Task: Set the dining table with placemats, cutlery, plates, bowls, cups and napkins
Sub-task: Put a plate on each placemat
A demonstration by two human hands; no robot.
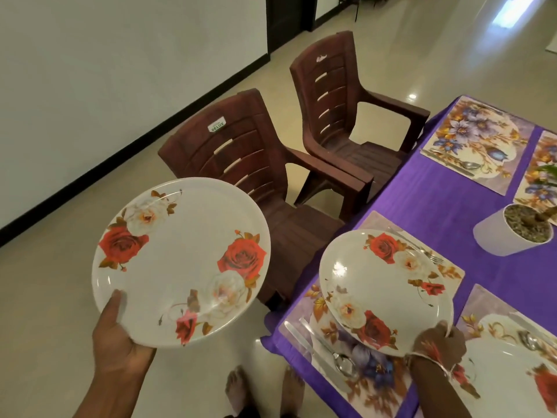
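With placemats (470, 140) and cutlery (313, 351) laid and one set plate (497, 366) at near right, the right hand (437, 345) grips the second plate (385, 291) tilted above the near-left placemat (449, 274), the left hand (117, 351) holds the third plate (180, 260) left of the table (437, 200), and bowls, cups and napkins appear outstanding.

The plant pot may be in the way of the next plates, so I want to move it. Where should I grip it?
Probably grip the white pot round its smooth wall, below the rim, coming in over the bare purple cloth on its left. The plant leans away to the right and soil fills the top, so neither offers a hold.
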